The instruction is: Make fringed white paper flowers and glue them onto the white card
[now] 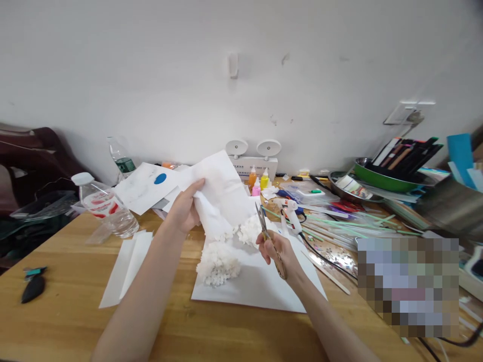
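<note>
My left hand (pixel 184 208) is closed on a folded white paper sheet (pixel 222 193), held up above the wooden table (pixel 68 291). My right hand (pixel 277 251) grips a pair of scissors (pixel 264 226), blades pointing up toward the paper's lower fringed edge. Below lie two heaps of small white paper cuttings (pixel 218 264), resting on a large white sheet (pixel 260 281) spread flat on the table.
Two plastic water bottles (pixel 107 206) stand at left beside loose paper strips (pixel 126 266). A black clip-like object (pixel 33 286) lies far left. A glue gun (pixel 292 213), small paint bottles (pixel 258 181), straws, trays and a green pan (pixel 388 178) crowd the right.
</note>
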### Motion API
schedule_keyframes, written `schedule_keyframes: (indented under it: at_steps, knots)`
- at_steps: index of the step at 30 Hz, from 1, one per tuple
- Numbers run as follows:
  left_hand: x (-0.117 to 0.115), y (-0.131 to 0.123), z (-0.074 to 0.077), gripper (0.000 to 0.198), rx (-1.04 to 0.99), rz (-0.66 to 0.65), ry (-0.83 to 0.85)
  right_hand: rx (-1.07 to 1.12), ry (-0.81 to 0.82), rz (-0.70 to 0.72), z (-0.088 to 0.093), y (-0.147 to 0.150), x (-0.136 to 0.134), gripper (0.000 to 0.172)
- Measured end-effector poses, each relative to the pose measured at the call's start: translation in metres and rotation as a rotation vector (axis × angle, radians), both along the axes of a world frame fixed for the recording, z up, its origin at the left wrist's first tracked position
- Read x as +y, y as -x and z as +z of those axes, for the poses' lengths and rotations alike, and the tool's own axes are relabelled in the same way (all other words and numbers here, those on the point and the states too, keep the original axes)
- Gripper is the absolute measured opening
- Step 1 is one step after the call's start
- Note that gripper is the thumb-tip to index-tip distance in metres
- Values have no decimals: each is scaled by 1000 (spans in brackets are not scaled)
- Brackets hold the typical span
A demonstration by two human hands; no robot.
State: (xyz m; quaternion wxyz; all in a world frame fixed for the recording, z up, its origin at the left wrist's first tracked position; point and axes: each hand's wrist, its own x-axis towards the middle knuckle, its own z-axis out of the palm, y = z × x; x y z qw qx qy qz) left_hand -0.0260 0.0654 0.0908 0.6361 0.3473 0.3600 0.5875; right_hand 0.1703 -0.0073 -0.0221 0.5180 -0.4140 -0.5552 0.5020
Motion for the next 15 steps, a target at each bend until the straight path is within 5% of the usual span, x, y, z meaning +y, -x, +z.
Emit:
schedule_keyframes:
  at_steps: [15]
  knots:
    - [-1, -8, -6, 24, 32, -28, 52, -70, -53, 59, 2, 6, -8, 39]
